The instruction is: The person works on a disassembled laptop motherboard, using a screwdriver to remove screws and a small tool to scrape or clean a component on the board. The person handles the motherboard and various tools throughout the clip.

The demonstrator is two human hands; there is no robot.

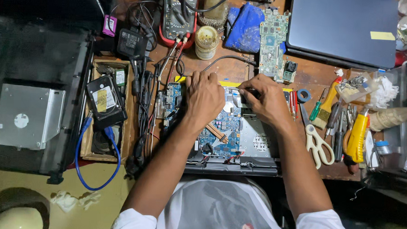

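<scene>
At frame centre on the worktop (233, 67), our left hand (204, 98) rests fingers-together on the opened laptop's exposed blue circuit board (228, 129), while our right hand (266, 99) pinches something we cannot identify, cover off, board seated.

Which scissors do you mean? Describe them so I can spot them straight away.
Start at the opened laptop under both hands. Just beyond its right edge, beside the right hand, lie the scissors. Their cream looped handles set them apart from the yellow-handled tools next to them.
</scene>
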